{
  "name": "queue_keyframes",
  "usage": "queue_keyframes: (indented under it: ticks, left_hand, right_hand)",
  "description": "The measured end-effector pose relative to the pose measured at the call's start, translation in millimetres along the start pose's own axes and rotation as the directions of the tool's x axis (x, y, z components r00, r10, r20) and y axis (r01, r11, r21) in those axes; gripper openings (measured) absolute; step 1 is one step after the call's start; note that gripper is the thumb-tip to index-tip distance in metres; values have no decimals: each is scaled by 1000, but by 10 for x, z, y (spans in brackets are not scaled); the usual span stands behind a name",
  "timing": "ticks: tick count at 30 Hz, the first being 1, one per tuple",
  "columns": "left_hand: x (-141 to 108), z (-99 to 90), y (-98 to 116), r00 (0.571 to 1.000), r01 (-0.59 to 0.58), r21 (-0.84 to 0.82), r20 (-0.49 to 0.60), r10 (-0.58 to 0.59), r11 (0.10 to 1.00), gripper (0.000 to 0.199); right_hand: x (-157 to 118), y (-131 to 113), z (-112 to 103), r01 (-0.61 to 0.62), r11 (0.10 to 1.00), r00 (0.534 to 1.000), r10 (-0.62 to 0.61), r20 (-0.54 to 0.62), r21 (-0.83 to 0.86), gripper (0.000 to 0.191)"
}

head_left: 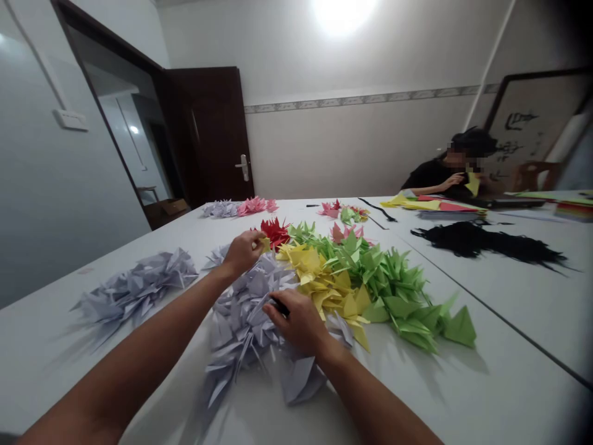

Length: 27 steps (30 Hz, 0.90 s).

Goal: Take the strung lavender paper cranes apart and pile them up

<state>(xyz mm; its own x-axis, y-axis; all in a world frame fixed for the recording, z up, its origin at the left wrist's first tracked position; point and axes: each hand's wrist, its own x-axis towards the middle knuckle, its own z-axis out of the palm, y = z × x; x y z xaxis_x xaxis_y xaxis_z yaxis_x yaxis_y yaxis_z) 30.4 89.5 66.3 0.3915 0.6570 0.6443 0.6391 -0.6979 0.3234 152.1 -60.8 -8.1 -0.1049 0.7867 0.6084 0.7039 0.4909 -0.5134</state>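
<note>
Paper shapes: we see many folded pieces on the white table (523, 303), grouped mostly by colour; the piles look well advanced.
Flat sheets (417, 203): yellow and red paper lies unfolded at the far right, near another person (428, 176); how much remains we cannot tell.
Our left hand (243, 252): fingers nearly closed, thumb and forefinger pinching a small yellow piece (265, 245) beside the red cluster (275, 233), above the far side of the central lavender heap (252, 296).
Our right hand (299, 318): fingers curled, thumb close to the forefinger, gripping a small dark object (280, 306) over that heap's right side; what it is, we cannot tell.
Alongside: the yellow heap (324, 281) adjoins the lavender, with the green heap (389, 278) on its right.
Apart: a second lavender heap (139, 281) lies to our left, black strands (463, 238) to our right.
</note>
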Motion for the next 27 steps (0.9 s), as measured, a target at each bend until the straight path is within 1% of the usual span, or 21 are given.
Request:
queue_keyframes:
  ticks: [2, 4, 6, 8, 10, 12, 13, 16, 19, 21, 23, 25, 27]
  left_hand:
    - [266, 182, 88, 1000, -21, 0, -4, 21, 1000, 25]
    - [504, 289, 173, 999, -35, -7, -11, 35, 999, 30]
    - [643, 319, 251, 999, -42, -17, -31, 41, 999, 37]
    - [642, 284, 308, 997, -58, -56, -46, 55, 997, 38]
    - [505, 208, 329, 994, -101, -126, -39, 97, 987, 34]
    - [279, 118, 312, 990, -139, -170, -26, 137, 976, 29]
    - [151, 74, 294, 989, -145, -181, -3, 147, 973, 27]
    - [-217, -37, 245, 985, -136, -199, 77, 154, 970, 23]
    - [-505, -120, 274, 985, -108, -214, 109, 134, 971, 23]
    - [-672, -167, 366, 989, -82, -224, 105, 108, 971, 25]
    - [-843, -209, 516, 987, -86, -235, 110, 115, 968, 26]
    - [-1021, -246, 701, 969, -159, -234, 150, 197, 959, 27]
    - [-1185, -272, 886, 933, -277, -212, 176, 315, 937, 31]
  right_hand:
    - [3, 8, 3, 1, 1000, 1000, -1, 7, -1, 16]
    - [8, 15, -4, -5, 1000, 1000, 5, 6, -5, 16]
    - [15, 19, -18, -12, 1000, 1000, 12, 1, -14, 17]
    - [24, 22, -30, -10, 1000, 1000, 10, -5, -25, 17]
    - [32, 26, -39, -4, 999, 1000, 4, -10, -35, 17]
    - [35, 33, -43, -7, 999, 1000, 6, -24, -39, 18]
    - [35, 37, -44, -12, 999, 999, 11, -33, -37, 18]
    - [33, 48, -43, -28, 999, 997, 27, -79, -22, 20]
    - [38, 52, -45, -35, 999, 984, 37, -174, 16, 23]
    - [52, 60, -70, -32, 999, 966, 40, -256, 33, 25]
    - [81, 87, -140, -40, 999, 943, 41, -330, 10, 28]
    - [124, 150, -265, -90, 994, 921, 58, -386, -64, 30]
    - [170, 253, -432, -211, 958, 907, 117, -405, -196, 30]
